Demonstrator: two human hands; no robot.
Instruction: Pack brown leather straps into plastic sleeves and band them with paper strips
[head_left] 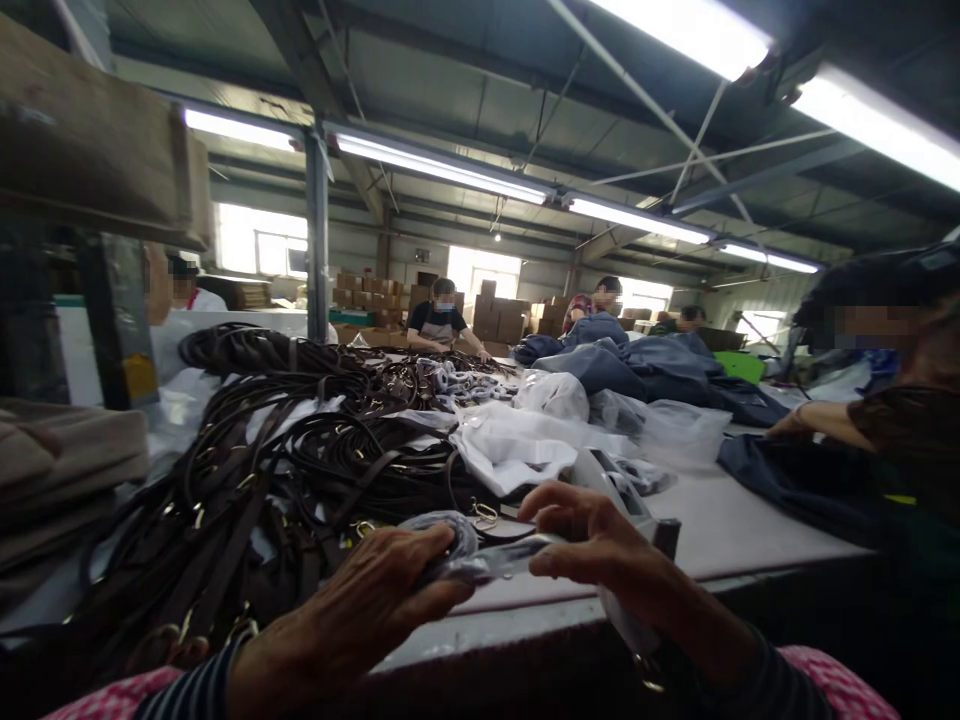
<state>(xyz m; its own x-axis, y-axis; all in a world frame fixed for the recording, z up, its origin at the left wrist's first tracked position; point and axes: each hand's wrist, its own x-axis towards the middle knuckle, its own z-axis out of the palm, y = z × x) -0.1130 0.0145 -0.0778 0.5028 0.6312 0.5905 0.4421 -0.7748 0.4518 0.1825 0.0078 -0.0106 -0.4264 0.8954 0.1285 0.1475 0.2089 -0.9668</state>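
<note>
My left hand (390,575) is closed around a coil (442,527), apparently a rolled strap, covered in clear plastic film. From the coil, the clear plastic film (499,562) stretches right to my right hand (600,530), whose thumb and fingers close on its end. A gold metal clasp (485,515) lies just beyond the coil. Behind my right hand stands a light grey device (611,485), partly hidden, that looks like a tape dispenser. Below my right wrist hangs a plastic-covered piece (630,625) with a gold clasp at its lower end.
Dark brown straps (217,500) with metal clasps heap across the left of the table (750,540). White plastic sheeting (517,440) lies ahead, beside dark blue fabric (652,365). A co-worker's arm (825,420) reaches in at right. Another person (439,325) works opposite.
</note>
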